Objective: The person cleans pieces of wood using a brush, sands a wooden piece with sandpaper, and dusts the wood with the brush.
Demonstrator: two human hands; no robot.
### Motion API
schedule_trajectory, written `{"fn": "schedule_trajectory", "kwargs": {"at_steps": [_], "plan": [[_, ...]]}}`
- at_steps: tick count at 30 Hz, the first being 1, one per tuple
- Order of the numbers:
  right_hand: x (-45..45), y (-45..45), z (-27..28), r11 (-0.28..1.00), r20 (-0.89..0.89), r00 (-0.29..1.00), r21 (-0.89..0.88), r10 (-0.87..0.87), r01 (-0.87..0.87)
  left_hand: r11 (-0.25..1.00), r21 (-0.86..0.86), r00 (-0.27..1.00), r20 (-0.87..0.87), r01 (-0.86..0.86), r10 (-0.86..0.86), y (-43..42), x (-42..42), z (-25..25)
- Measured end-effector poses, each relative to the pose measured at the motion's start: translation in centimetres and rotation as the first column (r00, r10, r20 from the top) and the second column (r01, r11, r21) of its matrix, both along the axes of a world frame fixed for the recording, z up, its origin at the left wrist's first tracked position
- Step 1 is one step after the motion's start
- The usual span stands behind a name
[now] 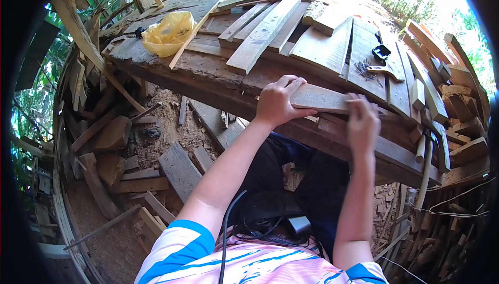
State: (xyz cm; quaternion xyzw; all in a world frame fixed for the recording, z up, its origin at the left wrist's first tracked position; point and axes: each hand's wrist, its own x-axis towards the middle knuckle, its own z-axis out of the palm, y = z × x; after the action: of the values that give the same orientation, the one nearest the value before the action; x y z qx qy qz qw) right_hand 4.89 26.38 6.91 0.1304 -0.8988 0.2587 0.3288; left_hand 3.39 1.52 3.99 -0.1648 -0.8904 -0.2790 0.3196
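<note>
A short wooden block (319, 98) lies along the near edge of the workbench. My left hand (280, 99) is closed around its left end, with the thumb along the near side. My right hand (362, 120) is at the block's right end, smeared by motion; its fingers and anything in them cannot be made out. Beyond the block, a wide pale board (325, 47) lies on the bench. To the right of that are a small pile of dark nails (365, 69) and a wooden-handled tool (387, 72).
Planks (265, 34) lie across the workbench (208, 68). A yellow plastic bag (169, 33) sits at the left. Long-handled tools (427, 164) lean at the bench's right end. Stacked wood (465, 123) stands beyond them. Scrap boards (182, 169) and sawdust cover the ground.
</note>
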Motion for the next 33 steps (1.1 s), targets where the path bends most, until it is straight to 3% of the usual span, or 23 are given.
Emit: {"fn": "schedule_trajectory", "kwargs": {"at_steps": [1, 2, 3, 4, 7, 9, 11, 14, 15, 17, 19, 21, 25, 28, 30, 31, 33], "plan": [[0.9, -3.0, 0.7, 0.993, 0.168, 0.983, -0.104, 0.079, -0.062, 1.000, -0.002, 1.000, -0.006, 0.003, -0.003, -0.1, 0.0, 0.0], [1.2, -5.5, 0.4, 0.963, 0.116, 0.966, -0.169, 0.229, -0.208, 1.000, 0.005, 1.000, -0.016, 0.014, -0.013, -0.2, -0.1, -0.2], [1.7, -7.7, 0.8, 0.952, 0.105, 0.947, -0.046, 0.305, -0.301, 1.000, 0.014, 0.999, -0.027, 0.025, -0.025, -0.3, -0.2, -0.4], [1.7, -9.2, -0.5, 0.904, 0.068, 0.902, -0.036, 0.427, -0.426, 0.999, 0.017, 0.999, -0.033, 0.027, -0.026, -0.7, -0.4, -0.7], [1.7, -8.2, 0.2, 0.865, 0.185, 0.846, -0.060, 0.500, -0.498, 0.995, 0.034, 0.995, 0.039, 0.092, -0.094, -1.6, -0.6, -1.2], [1.2, -5.5, 0.5, 0.906, 0.187, 0.891, 0.016, 0.413, -0.423, 0.978, 0.081, 0.981, -0.018, 0.193, -0.193, -2.0, -0.5, -0.6], [0.9, -2.2, 1.3, 0.951, 0.220, 0.927, -0.117, 0.305, -0.285, 0.982, 0.105, 0.987, 0.003, 0.157, -0.158, -2.0, 0.0, -0.5], [-0.3, 3.4, 0.3, 0.995, 0.091, 0.991, -0.027, 0.094, -0.092, 0.986, 0.114, 0.993, -0.003, 0.118, -0.119, -1.6, 0.0, -0.5], [-0.5, 3.3, 0.1, 0.995, 0.093, 0.991, -0.024, 0.094, -0.092, 0.989, 0.108, 0.994, -0.021, 0.105, -0.103, -1.6, 0.0, -0.7], [-0.6, 3.3, -0.2, 0.988, 0.104, 0.995, -0.154, -0.014, 0.030, 0.988, 0.109, 0.994, 0.010, 0.106, -0.108, -1.7, 0.0, -1.0], [0.0, -0.6, 0.4, 0.999, 0.023, 0.999, -0.045, 0.030, -0.029, 0.988, 0.101, 0.993, 0.028, 0.114, -0.117, -1.7, -0.1, -0.9], [0.7, -5.2, 0.7, 0.976, 0.099, 0.975, -0.100, 0.201, -0.191, 0.986, 0.130, 0.993, 0.032, 0.106, -0.111, -1.6, 0.1, -0.7], [1.5, -8.6, 0.7, 0.847, 0.147, 0.835, -0.035, 0.530, -0.531, 0.988, 0.113, 0.994, -0.035, 0.104, -0.101, -2.1, -0.5, -1.7], [1.7, -5.9, 1.3, 0.817, 0.206, 0.802, 0.021, 0.560, -0.576, 0.990, 0.109, 0.996, -0.012, 0.089, -0.088, -2.1, -0.6, -1.9], [1.5, -2.2, 0.9, 0.902, 0.207, 0.889, 0.060, 0.408, -0.428, 0.988, 0.125, 0.996, -0.012, 0.088, -0.088, -1.8, -0.1, -1.4], [1.6, -0.4, 1.6, 0.933, 0.216, 0.907, -0.068, 0.361, -0.354, 0.987, 0.126, 0.995, -0.018, 0.099, -0.098, -1.8, 0.0, -1.1], [1.4, 4.3, 1.0, 0.980, 0.175, 0.965, -0.080, 0.196, -0.185, 0.987, 0.133, 0.996, -0.011, 0.093, -0.093, -1.7, 0.0, -1.1]]}}
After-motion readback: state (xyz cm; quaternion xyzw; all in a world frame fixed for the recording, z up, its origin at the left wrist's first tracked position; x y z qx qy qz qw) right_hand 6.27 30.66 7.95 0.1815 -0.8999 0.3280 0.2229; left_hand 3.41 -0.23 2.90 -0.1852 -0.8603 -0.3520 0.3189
